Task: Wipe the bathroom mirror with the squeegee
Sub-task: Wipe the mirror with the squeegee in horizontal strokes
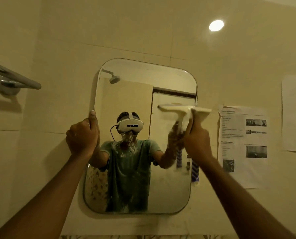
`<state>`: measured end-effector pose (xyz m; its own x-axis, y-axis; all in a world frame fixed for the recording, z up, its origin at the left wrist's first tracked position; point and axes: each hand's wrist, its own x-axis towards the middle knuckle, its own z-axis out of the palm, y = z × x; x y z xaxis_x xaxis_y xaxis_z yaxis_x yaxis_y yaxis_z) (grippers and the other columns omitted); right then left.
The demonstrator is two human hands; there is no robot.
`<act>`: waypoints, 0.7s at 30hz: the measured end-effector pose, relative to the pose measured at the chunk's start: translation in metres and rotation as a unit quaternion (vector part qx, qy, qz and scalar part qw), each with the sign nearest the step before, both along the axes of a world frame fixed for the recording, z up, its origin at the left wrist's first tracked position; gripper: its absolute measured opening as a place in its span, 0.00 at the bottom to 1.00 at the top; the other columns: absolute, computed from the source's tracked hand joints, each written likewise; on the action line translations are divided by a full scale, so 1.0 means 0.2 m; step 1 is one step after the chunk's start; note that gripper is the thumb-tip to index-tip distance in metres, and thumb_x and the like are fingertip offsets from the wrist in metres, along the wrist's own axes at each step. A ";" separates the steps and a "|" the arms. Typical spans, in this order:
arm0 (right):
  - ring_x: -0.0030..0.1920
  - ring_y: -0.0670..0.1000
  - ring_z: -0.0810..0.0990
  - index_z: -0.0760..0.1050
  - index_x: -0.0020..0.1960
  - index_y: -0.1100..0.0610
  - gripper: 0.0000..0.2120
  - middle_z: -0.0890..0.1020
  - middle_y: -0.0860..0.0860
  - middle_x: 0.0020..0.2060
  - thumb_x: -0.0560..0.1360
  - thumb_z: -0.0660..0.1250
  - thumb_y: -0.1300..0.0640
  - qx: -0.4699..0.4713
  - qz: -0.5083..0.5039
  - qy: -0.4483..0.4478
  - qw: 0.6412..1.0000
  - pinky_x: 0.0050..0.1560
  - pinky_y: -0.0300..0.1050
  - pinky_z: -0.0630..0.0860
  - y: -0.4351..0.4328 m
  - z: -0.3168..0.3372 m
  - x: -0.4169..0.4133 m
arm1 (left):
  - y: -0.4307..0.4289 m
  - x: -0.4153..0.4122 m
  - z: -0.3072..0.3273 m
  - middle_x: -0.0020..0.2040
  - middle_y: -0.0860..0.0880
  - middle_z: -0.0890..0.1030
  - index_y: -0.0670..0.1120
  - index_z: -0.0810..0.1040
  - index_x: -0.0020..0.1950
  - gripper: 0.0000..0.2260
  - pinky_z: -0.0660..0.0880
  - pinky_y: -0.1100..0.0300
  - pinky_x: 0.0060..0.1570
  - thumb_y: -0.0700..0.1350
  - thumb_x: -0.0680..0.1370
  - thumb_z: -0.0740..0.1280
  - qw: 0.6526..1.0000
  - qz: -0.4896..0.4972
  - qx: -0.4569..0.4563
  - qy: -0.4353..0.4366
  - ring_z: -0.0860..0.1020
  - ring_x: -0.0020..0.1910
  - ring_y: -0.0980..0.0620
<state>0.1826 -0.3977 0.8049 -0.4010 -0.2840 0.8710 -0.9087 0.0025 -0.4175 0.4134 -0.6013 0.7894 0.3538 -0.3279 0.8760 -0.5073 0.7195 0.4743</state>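
mirror [171, 190]: rounded rectangle on tiled wall, centre of view; white foam smears mid-glass and around 3 o'clock
squeegee [201, 113]: pale, blade up and roughly level, at mirror's 2 o'clock edge, partly over the wall; motion-blurred, contact with glass can't tell
right hand [197, 138]: grip closed round squeegee handle below the blade, arm coming up from 5 o'clock
left hand [82, 135]: grip curled over mirror's 9 o'clock edge, thumb pointing up along the rim
towel rail [14, 76]: chrome, wall at 9 o'clock of view
printed sheet [243, 145]: stuck on wall just beside mirror, 3 o'clock
drawing sheet [295, 112]: further out, right frame edge
ceiling light [216, 25]: lit, 1 o'clock
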 end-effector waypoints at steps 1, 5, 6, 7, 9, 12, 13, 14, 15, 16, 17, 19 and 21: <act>0.28 0.47 0.79 0.49 0.78 0.47 0.25 0.77 0.50 0.32 0.83 0.50 0.49 0.008 -0.003 0.000 1.000 0.25 0.37 0.74 0.01 -0.08 0.01 | 0.00 0.00 0.00 0.33 0.37 0.81 0.37 0.81 0.41 0.29 0.68 0.57 0.34 0.57 0.83 0.52 1.000 0.000 0.000 0.002 0.80 0.33 0.36; 0.29 0.45 0.78 0.51 0.78 0.48 0.24 0.77 0.50 0.33 0.83 0.50 0.48 0.039 0.010 -0.030 0.999 0.24 0.33 0.70 0.06 -0.12 0.05 | 0.02 0.00 0.00 0.33 0.37 0.81 0.37 0.81 0.40 0.29 0.68 0.57 0.34 0.57 0.83 0.52 1.000 -0.008 0.008 0.007 0.80 0.34 0.36; 0.29 0.47 0.78 0.54 0.77 0.47 0.23 0.78 0.52 0.33 0.83 0.49 0.47 0.037 0.016 -0.031 0.999 0.23 0.36 0.72 0.07 -0.06 0.05 | 0.02 0.01 0.00 0.33 0.37 0.81 0.37 0.81 0.40 0.29 0.68 0.57 0.34 0.57 0.83 0.52 1.000 -0.011 0.009 0.005 0.80 0.33 0.37; 0.28 0.49 0.78 0.56 0.76 0.47 0.22 0.78 0.55 0.34 0.83 0.48 0.46 0.030 0.023 -0.025 0.999 0.22 0.39 0.74 0.07 0.03 0.04 | 0.02 0.01 0.00 0.32 0.37 0.81 0.37 0.81 0.40 0.29 0.69 0.57 0.34 0.57 0.83 0.52 1.000 -0.014 0.008 0.006 0.80 0.33 0.37; 0.28 0.51 0.78 0.57 0.75 0.47 0.21 0.79 0.56 0.35 0.83 0.48 0.46 0.007 0.029 -0.007 1.000 0.22 0.44 0.77 0.06 0.25 0.02 | 0.01 0.01 0.00 0.32 0.37 0.80 0.37 0.81 0.40 0.29 0.69 0.57 0.34 0.57 0.83 0.53 1.000 -0.017 0.008 0.007 0.79 0.32 0.37; 0.31 0.49 0.79 0.57 0.75 0.47 0.21 0.78 0.51 0.36 0.83 0.50 0.48 -0.014 0.011 0.024 1.000 0.24 0.41 0.73 0.03 0.48 0.01 | 0.00 0.00 0.00 0.31 0.37 0.80 0.37 0.81 0.40 0.29 0.70 0.56 0.34 0.57 0.83 0.53 1.000 -0.017 0.006 0.010 0.79 0.32 0.37; 0.31 0.49 0.80 0.56 0.75 0.46 0.21 0.78 0.51 0.36 0.83 0.49 0.48 -0.017 0.011 0.025 0.999 0.25 0.41 0.73 0.01 0.49 0.02 | 0.00 0.00 0.00 0.31 0.38 0.80 0.37 0.81 0.39 0.29 0.70 0.56 0.34 0.57 0.83 0.53 1.000 -0.016 0.005 0.012 0.79 0.32 0.37; 0.31 0.49 0.80 0.55 0.76 0.46 0.21 0.78 0.51 0.36 0.83 0.49 0.47 -0.015 0.012 0.018 1.000 0.25 0.41 0.74 0.00 0.47 0.02 | -0.01 0.00 -0.01 0.30 0.38 0.80 0.37 0.81 0.39 0.29 0.69 0.56 0.34 0.57 0.83 0.53 1.000 -0.018 0.003 0.013 0.79 0.31 0.38; 0.30 0.49 0.80 0.53 0.77 0.46 0.22 0.77 0.51 0.35 0.83 0.49 0.47 -0.010 0.008 0.011 1.000 0.24 0.42 0.75 0.00 0.42 0.02 | -0.01 0.00 -0.01 0.30 0.39 0.79 0.37 0.81 0.38 0.28 0.68 0.57 0.34 0.56 0.83 0.53 1.000 -0.019 0.000 0.013 0.78 0.30 0.39; 0.29 0.49 0.79 0.51 0.77 0.46 0.23 0.77 0.51 0.33 0.83 0.48 0.47 -0.005 0.006 0.005 1.000 0.24 0.42 0.76 -0.01 0.34 0.02 | -0.01 0.00 -0.01 0.30 0.39 0.79 0.37 0.80 0.38 0.28 0.68 0.57 0.33 0.56 0.83 0.53 1.000 -0.020 -0.002 0.012 0.78 0.30 0.39; 0.27 0.49 0.78 0.51 0.78 0.46 0.23 0.77 0.51 0.32 0.83 0.49 0.48 -0.005 0.007 0.002 1.000 0.23 0.40 0.76 -0.02 0.24 0.02 | -0.01 0.00 -0.01 0.30 0.39 0.79 0.37 0.80 0.38 0.28 0.68 0.57 0.33 0.56 0.83 0.53 1.000 -0.021 -0.003 0.011 0.78 0.30 0.39; 0.26 0.47 0.79 0.50 0.78 0.46 0.24 0.77 0.51 0.32 0.83 0.50 0.50 -0.007 0.018 0.004 1.000 0.23 0.38 0.77 -0.02 0.02 0.03 | -0.01 0.00 -0.01 0.30 0.38 0.79 0.37 0.81 0.40 0.29 0.73 0.55 0.33 0.57 0.83 0.52 1.000 -0.023 -0.002 0.004 0.79 0.31 0.38; 0.28 0.48 0.81 0.48 0.78 0.47 0.27 0.78 0.51 0.33 0.82 0.52 0.49 0.008 0.025 -0.001 1.000 0.28 0.42 0.81 0.00 -0.16 0.06 | -0.01 0.00 -0.01 0.31 0.37 0.80 0.36 0.80 0.40 0.29 0.74 0.52 0.35 0.56 0.83 0.51 1.000 -0.024 0.002 0.003 0.80 0.32 0.37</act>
<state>0.1947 -0.3975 0.7728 -0.3879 -0.3179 0.8651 -0.9070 -0.0351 -0.4196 0.4144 -0.6030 0.7874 0.3423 -0.3482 0.8727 -0.4705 0.7405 0.4800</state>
